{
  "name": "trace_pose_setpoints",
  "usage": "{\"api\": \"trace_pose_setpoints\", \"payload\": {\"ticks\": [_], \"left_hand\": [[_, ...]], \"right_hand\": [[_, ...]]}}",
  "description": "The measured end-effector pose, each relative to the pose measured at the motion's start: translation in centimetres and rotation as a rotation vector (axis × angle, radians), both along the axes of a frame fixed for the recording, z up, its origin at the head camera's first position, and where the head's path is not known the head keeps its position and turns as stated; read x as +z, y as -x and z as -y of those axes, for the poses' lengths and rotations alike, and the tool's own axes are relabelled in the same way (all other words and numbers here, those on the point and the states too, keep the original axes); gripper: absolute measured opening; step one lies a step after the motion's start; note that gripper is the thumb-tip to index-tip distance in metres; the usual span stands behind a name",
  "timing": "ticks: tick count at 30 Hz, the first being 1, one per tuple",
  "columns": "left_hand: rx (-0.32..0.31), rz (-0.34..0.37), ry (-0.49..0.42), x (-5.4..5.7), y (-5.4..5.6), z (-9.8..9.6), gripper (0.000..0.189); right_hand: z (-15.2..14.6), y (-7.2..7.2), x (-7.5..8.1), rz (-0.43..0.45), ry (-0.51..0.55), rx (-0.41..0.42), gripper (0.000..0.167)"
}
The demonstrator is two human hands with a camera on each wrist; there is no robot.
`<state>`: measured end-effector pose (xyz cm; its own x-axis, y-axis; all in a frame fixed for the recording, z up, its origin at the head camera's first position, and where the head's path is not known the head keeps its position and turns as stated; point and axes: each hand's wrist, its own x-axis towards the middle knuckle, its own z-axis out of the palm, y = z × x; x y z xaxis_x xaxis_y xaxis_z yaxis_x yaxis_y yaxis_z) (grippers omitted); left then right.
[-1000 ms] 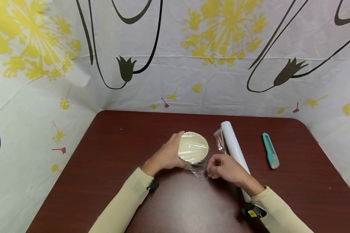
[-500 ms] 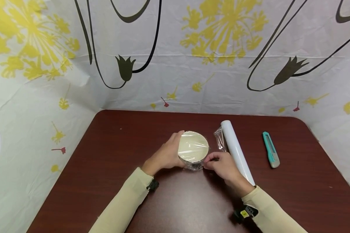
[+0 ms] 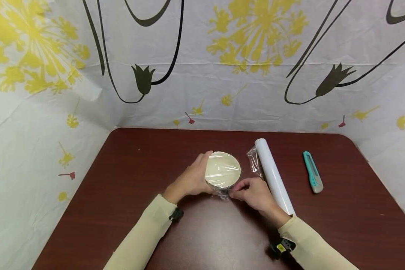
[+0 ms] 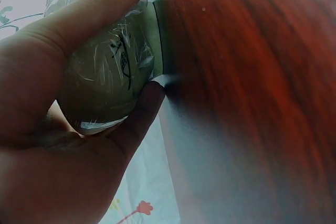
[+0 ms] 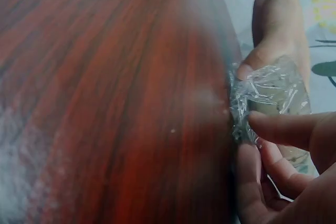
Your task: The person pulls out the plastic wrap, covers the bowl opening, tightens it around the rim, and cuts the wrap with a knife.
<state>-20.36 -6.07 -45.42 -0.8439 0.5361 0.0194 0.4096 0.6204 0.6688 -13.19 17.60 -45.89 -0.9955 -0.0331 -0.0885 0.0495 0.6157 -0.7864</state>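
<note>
A cream-coloured bowl (image 3: 222,170) with clear plastic wrap (image 5: 270,85) stretched over its mouth stands near the middle of the table. My left hand (image 3: 194,178) grips the bowl from the left; in the left wrist view its thumb presses wrap to the side of the bowl, where a dark drawn mark shows through. At the bowl's near right side, my right hand (image 3: 254,193) pinches the gathered loose edge of the wrap between thumb and fingers. Crumpled folds of film bunch up against the bowl wall there.
Just right of the right hand lies a white roll of plastic wrap (image 3: 273,172) with a loose flap of film (image 3: 254,162) at its left. A teal utility knife (image 3: 312,172) lies farther right on the dark red-brown table (image 3: 148,165). A patterned white cloth (image 3: 175,108) hangs behind.
My right hand has moved left toward the bowl with the wrap's edge, and the loose film that stuck out is now gathered close to the bowl. The left hand keeps its hold.
</note>
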Motion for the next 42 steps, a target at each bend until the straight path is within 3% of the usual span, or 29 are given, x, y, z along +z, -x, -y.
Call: {"api": "trace_pose_setpoints", "payload": {"ticks": [3, 6, 13, 19, 23, 25, 28, 32, 40, 42], "left_hand": [[-0.004, -0.005, -0.004, -0.1, 0.1, 0.0, 0.136], [-0.008, -0.010, -0.012, -0.1, 0.1, 0.0, 0.135], [-0.007, -0.011, -0.017, 0.0, 0.1, 0.1, 0.132], [-0.009, -0.008, -0.006, -0.2, 0.1, 0.0, 0.133], [-0.011, 0.008, 0.007, -0.2, 0.1, 0.0, 0.134], [-0.009, 0.015, 0.009, -0.2, 0.1, 0.0, 0.135], [-0.007, 0.022, 0.011, -0.1, 0.1, 0.0, 0.137], [-0.005, 0.022, 0.009, -0.2, 0.1, 0.1, 0.138], [-0.016, 0.020, -0.045, 0.1, 0.0, 0.2, 0.138], [-0.017, 0.017, -0.046, 0.1, 0.0, 0.2, 0.137]], "right_hand": [[0.0, 0.2, -0.3, -0.058, -0.052, 0.021, 0.017], [-0.2, 0.6, -0.8, -0.098, -0.040, 0.042, 0.023], [-0.2, 1.6, -1.0, -0.054, -0.018, 0.049, 0.028], [-0.6, 2.0, -2.3, -0.130, -0.030, 0.124, 0.026], [-0.3, 1.3, -1.1, -0.020, 0.046, 0.104, 0.008], [0.1, 0.9, -0.4, 0.032, 0.063, 0.089, 0.010], [0.6, 0.7, 0.2, 0.051, -0.030, 0.093, 0.026], [0.9, 1.1, -0.1, -0.006, -0.177, 0.118, 0.044], [0.0, 2.7, -2.9, -0.128, -0.280, 0.116, 0.057], [0.1, 2.6, -2.5, -0.147, -0.288, 0.117, 0.056]]}}
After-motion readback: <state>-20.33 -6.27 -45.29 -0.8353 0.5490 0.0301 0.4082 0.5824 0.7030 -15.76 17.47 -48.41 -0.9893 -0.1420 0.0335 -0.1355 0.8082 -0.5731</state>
